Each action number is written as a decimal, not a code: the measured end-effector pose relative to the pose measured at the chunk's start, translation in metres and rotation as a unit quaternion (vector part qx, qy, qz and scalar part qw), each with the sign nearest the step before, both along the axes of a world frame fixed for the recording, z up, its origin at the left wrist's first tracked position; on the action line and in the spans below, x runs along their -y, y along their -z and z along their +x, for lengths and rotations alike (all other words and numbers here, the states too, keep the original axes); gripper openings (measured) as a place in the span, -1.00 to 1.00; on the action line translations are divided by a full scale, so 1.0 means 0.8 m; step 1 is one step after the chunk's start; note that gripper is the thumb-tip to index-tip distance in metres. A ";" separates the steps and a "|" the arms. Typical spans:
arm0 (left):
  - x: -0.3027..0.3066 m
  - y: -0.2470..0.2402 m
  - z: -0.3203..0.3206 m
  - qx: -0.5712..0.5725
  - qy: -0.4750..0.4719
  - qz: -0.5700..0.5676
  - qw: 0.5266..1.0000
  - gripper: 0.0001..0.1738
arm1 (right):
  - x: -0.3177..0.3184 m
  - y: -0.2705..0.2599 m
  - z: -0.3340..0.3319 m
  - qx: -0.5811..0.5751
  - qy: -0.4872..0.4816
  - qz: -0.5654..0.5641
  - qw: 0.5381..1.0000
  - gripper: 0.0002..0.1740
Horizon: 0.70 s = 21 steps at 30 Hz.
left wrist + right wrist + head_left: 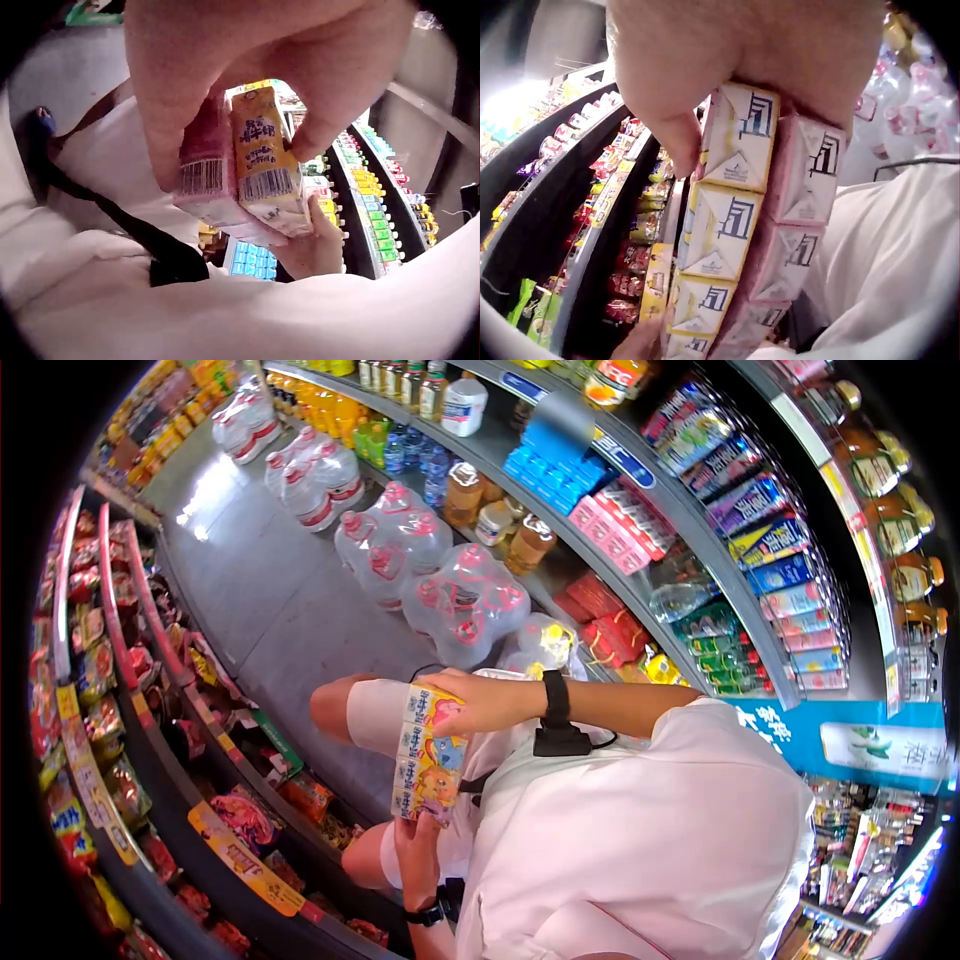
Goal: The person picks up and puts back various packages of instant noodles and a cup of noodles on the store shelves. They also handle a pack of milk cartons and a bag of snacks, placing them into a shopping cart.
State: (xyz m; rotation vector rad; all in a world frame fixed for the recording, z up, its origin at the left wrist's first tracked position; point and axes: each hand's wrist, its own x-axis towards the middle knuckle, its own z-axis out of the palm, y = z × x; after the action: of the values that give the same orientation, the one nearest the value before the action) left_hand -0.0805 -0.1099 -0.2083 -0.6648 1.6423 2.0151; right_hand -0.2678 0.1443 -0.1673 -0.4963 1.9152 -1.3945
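Note:
A long pack of small drink cartons (432, 755), yellow and pink with cartoon prints, is held between both hands in front of the person's body. At its upper end in the head view, the right hand (480, 702) grips the pack, thumb on one side and fingers on the other. The left hand (417, 850) grips the lower end. In the left wrist view, that hand (262, 52) straddles a pink carton and a yellow carton (262, 157) with barcodes. The right wrist view shows two rows of white carton ends (724, 232), with the left hand's fingers (641, 341) at the far end.
Shrink-wrapped packs of large water bottles (465, 605) stand on the grey floor (250, 590) along the drink shelves (590, 540). Snack shelves (150, 690) run along the other side of the aisle. The person's knees (340, 705) are bent below the pack.

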 end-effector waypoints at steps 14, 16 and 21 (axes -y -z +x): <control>-0.187 0.045 -0.280 -0.105 0.122 0.018 0.987 -0.57 | -0.209 0.065 -0.027 0.285 0.426 -0.167 0.842 -0.51; -0.240 0.037 -0.317 -0.011 0.128 0.045 0.991 -0.50 | -0.263 0.114 -0.029 0.263 0.510 -0.193 0.796 -0.53; -0.348 0.070 -0.378 -0.036 0.227 0.218 0.948 -0.35 | -0.393 0.167 -0.023 0.192 0.611 -0.269 0.719 -0.70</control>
State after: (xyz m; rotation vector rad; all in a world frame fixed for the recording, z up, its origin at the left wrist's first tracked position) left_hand -0.3828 0.1681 -0.2644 -0.0442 1.1786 1.9626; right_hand -0.2862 0.4590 -0.3011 1.0052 1.3609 -2.6125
